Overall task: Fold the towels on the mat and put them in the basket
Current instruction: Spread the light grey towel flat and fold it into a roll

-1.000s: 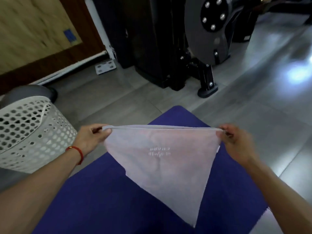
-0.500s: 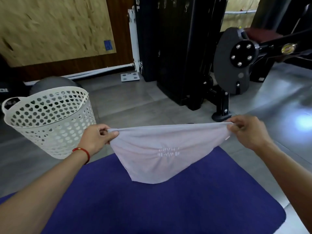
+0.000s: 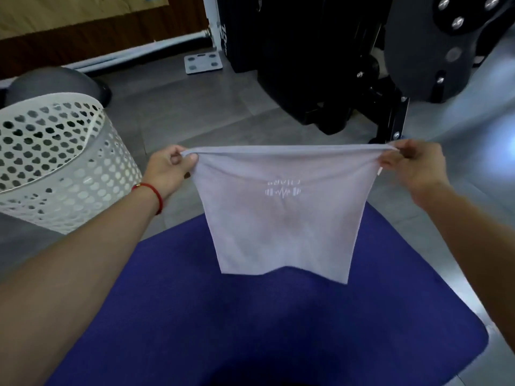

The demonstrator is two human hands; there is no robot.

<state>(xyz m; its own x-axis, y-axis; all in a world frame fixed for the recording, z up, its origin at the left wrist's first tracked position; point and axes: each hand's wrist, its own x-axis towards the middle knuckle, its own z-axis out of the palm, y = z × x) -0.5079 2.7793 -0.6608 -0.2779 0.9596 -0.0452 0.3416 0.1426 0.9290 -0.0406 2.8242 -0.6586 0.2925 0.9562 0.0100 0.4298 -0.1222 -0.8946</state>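
- Basket point(image 3: 64, 162), white and full of holes, stands on the floor off the mat's left edge, near the person's left arm; what lies inside is not clear from here. It looks close enough for a short drop once folding is done.
- Left hand point(image 3: 170, 169), with a red cord at the wrist, has its fingers curled round the towel's top left corner, thumb pinching the hem.
- Towel point(image 3: 281, 218), pale and thin with a small white logo, hangs in the air over the mat's far edge, top hem pulled taut between both hands, bottom edge loose and uneven. Stretching it likely squares it up before a fold.
- Mat point(image 3: 250, 330), deep blue, lies beneath, bare where visible; a good flat place to lay the cloth.
- Right hand point(image 3: 415, 168) pinches the top right corner the same way, fingers closed tight on the hem.
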